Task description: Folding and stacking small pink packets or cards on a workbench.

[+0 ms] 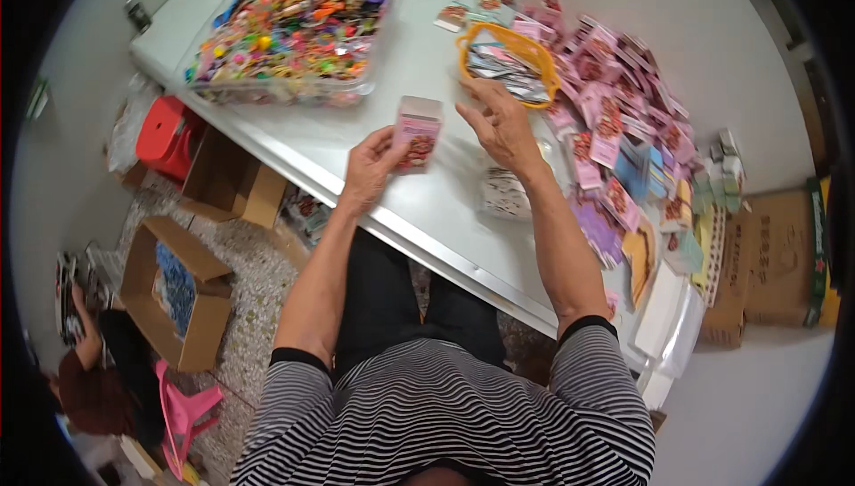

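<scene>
Pale grey-white rectangular surface (419, 68) with a metal-edged front, set at an angle across the room. Speckled terrazzo floor (254, 281) below. Open brown cardboard boxes (191, 286) on the floor at left; red plastic stool (165, 134) beside them; pink plastic stool (183, 415) lower left. Plain light wall (80, 68) behind. Another person (93, 370) sits at far left. Even indoor light.

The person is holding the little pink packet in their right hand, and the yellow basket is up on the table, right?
Not quite. The head view shows the little pink packet in the left hand, not the right. The right hand is open and empty beside it. The yellow basket is on the table, as you said.
</scene>
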`<act>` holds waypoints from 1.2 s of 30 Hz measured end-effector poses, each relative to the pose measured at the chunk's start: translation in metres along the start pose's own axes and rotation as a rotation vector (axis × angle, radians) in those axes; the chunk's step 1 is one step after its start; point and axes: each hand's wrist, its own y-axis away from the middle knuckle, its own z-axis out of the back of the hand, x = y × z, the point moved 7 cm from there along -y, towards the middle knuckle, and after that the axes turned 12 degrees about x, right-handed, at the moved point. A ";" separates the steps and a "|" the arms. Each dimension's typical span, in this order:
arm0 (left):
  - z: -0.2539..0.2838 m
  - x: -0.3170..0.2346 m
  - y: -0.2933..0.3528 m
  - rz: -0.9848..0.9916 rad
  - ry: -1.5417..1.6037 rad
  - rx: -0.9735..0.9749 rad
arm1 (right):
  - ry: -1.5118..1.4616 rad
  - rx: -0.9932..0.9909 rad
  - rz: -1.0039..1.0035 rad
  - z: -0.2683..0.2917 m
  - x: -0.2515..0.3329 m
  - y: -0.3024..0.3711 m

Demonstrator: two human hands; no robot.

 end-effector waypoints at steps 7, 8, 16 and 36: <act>-0.005 -0.007 0.001 0.026 0.057 -0.026 | 0.131 -0.025 -0.188 0.075 -0.068 0.063; -0.007 -0.006 0.000 0.025 0.040 -0.017 | 0.217 -0.077 -0.209 0.094 -0.082 0.080; -0.001 0.002 -0.002 0.016 0.030 -0.031 | 0.551 -0.097 -0.409 0.204 -0.129 0.189; 0.003 0.003 0.001 0.026 -0.033 -0.052 | 0.536 -0.052 -0.522 0.205 -0.122 0.226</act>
